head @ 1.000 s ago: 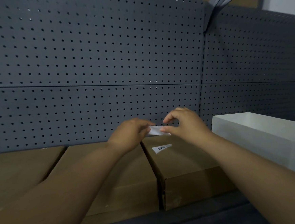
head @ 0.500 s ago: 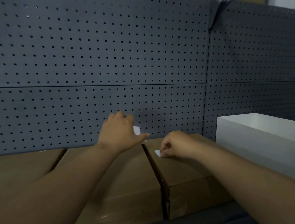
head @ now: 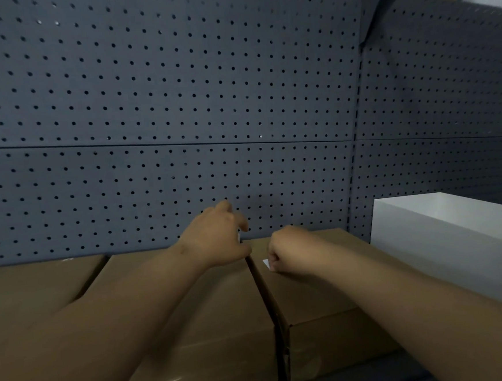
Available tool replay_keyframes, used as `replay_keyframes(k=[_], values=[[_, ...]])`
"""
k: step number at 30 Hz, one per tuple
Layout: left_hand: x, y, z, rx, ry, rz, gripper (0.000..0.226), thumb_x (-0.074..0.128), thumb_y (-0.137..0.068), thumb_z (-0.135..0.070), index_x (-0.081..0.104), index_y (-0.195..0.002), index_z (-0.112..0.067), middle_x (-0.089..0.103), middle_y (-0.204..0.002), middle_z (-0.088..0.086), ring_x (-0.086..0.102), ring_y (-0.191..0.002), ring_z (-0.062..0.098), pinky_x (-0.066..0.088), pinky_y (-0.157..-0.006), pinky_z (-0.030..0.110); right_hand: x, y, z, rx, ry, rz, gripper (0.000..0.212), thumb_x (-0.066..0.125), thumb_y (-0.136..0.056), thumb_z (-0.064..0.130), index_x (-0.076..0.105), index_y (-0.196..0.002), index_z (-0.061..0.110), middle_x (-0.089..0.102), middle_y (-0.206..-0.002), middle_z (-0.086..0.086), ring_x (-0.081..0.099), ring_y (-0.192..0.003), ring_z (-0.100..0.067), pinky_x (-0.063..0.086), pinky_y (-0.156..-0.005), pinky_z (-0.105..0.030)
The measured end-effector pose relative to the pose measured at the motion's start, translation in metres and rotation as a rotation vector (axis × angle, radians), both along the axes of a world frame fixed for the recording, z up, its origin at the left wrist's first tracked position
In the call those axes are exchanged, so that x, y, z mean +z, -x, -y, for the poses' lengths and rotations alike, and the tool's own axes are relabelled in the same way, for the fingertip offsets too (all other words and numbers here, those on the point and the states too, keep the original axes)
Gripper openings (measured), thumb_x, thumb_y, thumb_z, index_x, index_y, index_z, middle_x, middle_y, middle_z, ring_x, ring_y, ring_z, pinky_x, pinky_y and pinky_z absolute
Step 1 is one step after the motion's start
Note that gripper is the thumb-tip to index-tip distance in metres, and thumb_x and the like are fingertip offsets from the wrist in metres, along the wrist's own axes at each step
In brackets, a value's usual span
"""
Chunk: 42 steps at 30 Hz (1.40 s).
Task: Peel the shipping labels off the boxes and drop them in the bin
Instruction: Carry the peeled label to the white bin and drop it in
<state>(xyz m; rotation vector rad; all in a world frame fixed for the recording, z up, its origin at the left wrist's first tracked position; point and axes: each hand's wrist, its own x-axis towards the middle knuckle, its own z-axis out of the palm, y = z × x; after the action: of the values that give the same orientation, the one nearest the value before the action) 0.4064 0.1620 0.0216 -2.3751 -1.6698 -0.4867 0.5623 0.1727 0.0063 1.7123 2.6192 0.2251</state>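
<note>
Pinching at the corner of the small white paper shipping label [head: 266, 262], my right hand [head: 291, 254] had its grip closed tight. The fingers were curled under and nipped on the paper's edge, so most of the label lay hidden beneath my knuckles. The label sat on the top face of the rightmost brown cardboard box [head: 312, 293], close to that box's left edge. As far as I could judge it was mostly stuck down, with only the corner showing. I worked from a corner because that is where a sticker gives first, I reckoned; a pull from the middle would only tear it.

My left hand [head: 217, 238] sat at the seam between this box and the second brown cardboard box [head: 194, 321] beside it, thumb stretched toward the box edge and fingers loosely bent. A pale sliver showed by the thumb, but I could not tell whether that grip had hold of anything or was merely bracing. Placed there, it looked ready to steady the carton against the pull.

These two and a third brown carton [head: 26, 295] stood side by side on the dark bench [head: 378, 372], backed against the dark grey perforated pegboard wall [head: 177, 106], which I judged would stop them sliding away. The open white rectangular bin [head: 442, 235] stood just beside the rightmost box, on my peeling hand's side. That seemed sensible, since a freed label would need only a short swing to drop in. The likely trouble was the paper ripping or lifting the cardboard's skin, so a slow, low pull looked right.
</note>
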Motion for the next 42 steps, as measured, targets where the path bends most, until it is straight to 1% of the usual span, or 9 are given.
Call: replay_keyframes(k=[3, 6, 10, 17, 20, 25, 29, 36, 42], values=[[-0.003, -0.002, 0.001, -0.034, 0.062, 0.086, 0.036, 0.057, -0.081, -0.031, 0.064, -0.116, -0.024, 0.048, -0.116, 0.003, 0.053, -0.104, 0.02, 0.048, -0.09, 0.032, -0.003, 0.0, 0.003, 0.001, -0.071, 0.063, 0.034, 0.048, -0.093, 0.02, 0.046, -0.06, 0.014, 0.042, -0.06, 0.0, 0.037, -0.052, -0.014, 0.041, -0.062, -0.031], [-0.001, -0.004, 0.004, -0.062, 0.221, 0.196, 0.023, 0.063, -0.076, -0.026, 0.071, -0.098, -0.022, 0.055, -0.103, -0.005, 0.055, -0.097, 0.013, 0.05, -0.085, 0.031, -0.005, -0.001, 0.004, 0.009, -0.126, 0.093, 0.022, 0.047, -0.092, 0.018, 0.055, -0.072, 0.014, 0.041, -0.06, 0.001, 0.039, -0.054, -0.016, 0.037, -0.055, -0.03], [0.001, -0.007, 0.006, -0.107, 0.379, 0.238, 0.023, 0.061, -0.078, -0.024, 0.075, -0.095, -0.019, 0.068, -0.088, -0.012, 0.061, -0.096, 0.008, 0.052, -0.089, 0.03, -0.002, -0.003, 0.001, 0.008, -0.07, 0.043, 0.017, 0.051, -0.089, 0.022, 0.061, -0.081, 0.012, 0.058, -0.077, -0.006, 0.055, -0.072, -0.022, 0.042, -0.063, -0.031], [-0.001, -0.012, 0.011, -0.112, 0.391, 0.172, 0.026, 0.06, -0.081, -0.031, 0.074, -0.103, -0.024, 0.062, -0.102, -0.01, 0.059, -0.099, 0.011, 0.05, -0.092, 0.033, 0.0, -0.033, -0.022, -0.094, 0.142, -0.538, 0.024, 0.059, -0.087, 0.009, 0.066, -0.063, 0.011, 0.074, -0.081, -0.014, 0.065, -0.065, -0.018, 0.057, -0.069, -0.031], [-0.002, -0.011, 0.009, -0.111, 0.456, 0.155, 0.028, 0.056, -0.077, -0.037, 0.075, -0.096, -0.031, 0.074, -0.099, -0.012, 0.064, -0.099, 0.005, 0.051, -0.094, 0.032, 0.0, -0.033, -0.017, -0.025, 0.171, -0.51, 0.012, 0.065, -0.087, 0.019, 0.071, -0.085, 0.009, 0.065, -0.073, 0.006, 0.056, -0.062, -0.004, 0.046, -0.06, -0.016], [-0.003, -0.014, 0.007, -0.101, 0.485, 0.035, 0.054, 0.041, -0.062, -0.046, 0.073, -0.103, -0.034, 0.073, -0.104, -0.014, 0.058, -0.102, -0.003, 0.037, -0.099, 0.024, -0.008, -0.022, -0.016, 0.013, 0.065, -0.288, 0.024, 0.068, -0.084, 0.035, 0.075, -0.093, 0.014, 0.073, -0.096, 0.001, 0.065, -0.084, -0.015, 0.054, -0.079, -0.033], [-0.003, -0.017, 0.006, -0.075, 0.551, 0.027, 0.053, 0.045, -0.061, -0.045, 0.072, -0.105, -0.033, 0.072, -0.109, -0.013, 0.059, -0.109, 0.0, 0.038, -0.101, 0.023, -0.012, -0.021, -0.016, 0.006, 0.043, -0.338, 0.022, 0.064, -0.087, 0.03, 0.076, -0.089, 0.011, 0.075, -0.095, -0.002, 0.068, -0.087, -0.018, 0.056, -0.082, -0.035], [0.005, -0.021, 0.007, -0.062, 0.705, 0.042, 0.037, 0.057, -0.084, -0.029, 0.068, -0.117, -0.018, 0.066, -0.07, -0.018, 0.063, -0.109, 0.004, 0.043, -0.105, 0.025, 0.015, -0.056, -0.041, -0.295, -0.039, -0.635, 0.023, 0.055, -0.09, 0.011, 0.067, -0.071, 0.005, 0.073, -0.094, -0.016, 0.068, -0.087, -0.029, 0.054, -0.079, -0.038], [0.005, -0.023, 0.007, -0.029, 0.708, 0.002, 0.038, 0.058, -0.082, -0.031, 0.069, -0.116, -0.018, 0.068, -0.078, -0.014, 0.063, -0.109, 0.006, 0.044, -0.102, 0.026, 0.023, -0.046, -0.022, -0.05, 0.128, -0.605, 0.015, 0.066, -0.088, 0.022, 0.076, -0.085, 0.012, 0.073, -0.091, 0.005, 0.066, -0.087, -0.011, 0.052, -0.083, -0.029]])
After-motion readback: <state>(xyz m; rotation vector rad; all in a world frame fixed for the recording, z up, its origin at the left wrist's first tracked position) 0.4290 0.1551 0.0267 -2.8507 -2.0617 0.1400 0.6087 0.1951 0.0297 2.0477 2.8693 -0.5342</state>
